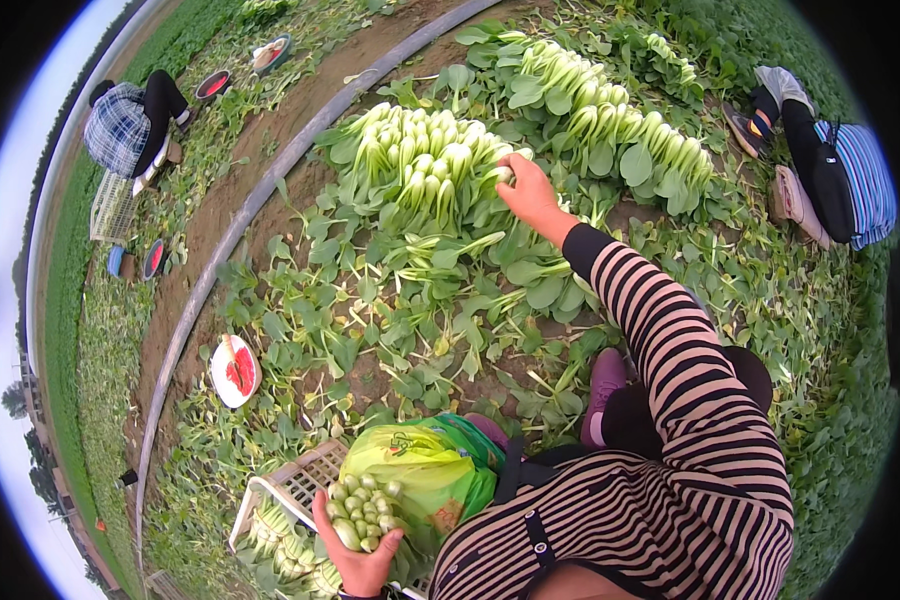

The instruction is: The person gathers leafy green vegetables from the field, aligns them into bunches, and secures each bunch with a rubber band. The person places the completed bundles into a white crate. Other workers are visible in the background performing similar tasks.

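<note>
Grey hose (245,215) that curves along bare soil (250,150), white dish (222,385) with red inside, plaid-shirted co-worker (118,130) beside a pale crate (113,207)

Brown soil (255,152) beneath greens (430,165), hose (242,222), perhaps bowls (226,394)

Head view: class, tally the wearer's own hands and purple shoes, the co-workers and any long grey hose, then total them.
Left hand and right hand: 2
Purple shoes: 2
Co-workers: 2
Grey hose: 1
Total: 7

Pale green vegetables (366,508), black-and-tan striped sleeve (660,325)
</note>
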Demonstrator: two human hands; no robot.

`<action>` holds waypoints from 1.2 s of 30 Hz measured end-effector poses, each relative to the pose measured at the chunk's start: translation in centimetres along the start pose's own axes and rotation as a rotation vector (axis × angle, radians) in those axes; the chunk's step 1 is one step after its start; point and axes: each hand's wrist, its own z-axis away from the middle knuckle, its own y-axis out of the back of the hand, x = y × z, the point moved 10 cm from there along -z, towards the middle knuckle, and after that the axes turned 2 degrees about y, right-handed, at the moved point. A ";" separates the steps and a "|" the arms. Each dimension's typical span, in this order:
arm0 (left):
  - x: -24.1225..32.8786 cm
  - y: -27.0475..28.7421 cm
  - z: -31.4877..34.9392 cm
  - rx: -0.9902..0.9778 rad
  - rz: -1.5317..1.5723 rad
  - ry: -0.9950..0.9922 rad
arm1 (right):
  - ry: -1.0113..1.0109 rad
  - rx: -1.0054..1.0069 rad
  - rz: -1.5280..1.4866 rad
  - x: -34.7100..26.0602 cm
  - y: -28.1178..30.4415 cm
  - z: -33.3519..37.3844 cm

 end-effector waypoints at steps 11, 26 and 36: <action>2.5 0.2 -0.4 -0.057 -0.239 -0.222 | -0.106 -0.279 -0.816 -13.3 6.1 8.5; 2.6 0.5 0.2 -0.166 -0.193 -0.349 | -0.305 -1.214 -1.009 -28.0 -4.9 36.8; 1.5 1.4 -0.2 -0.198 -0.187 -0.312 | -0.343 -0.933 -0.970 -26.4 -6.1 37.8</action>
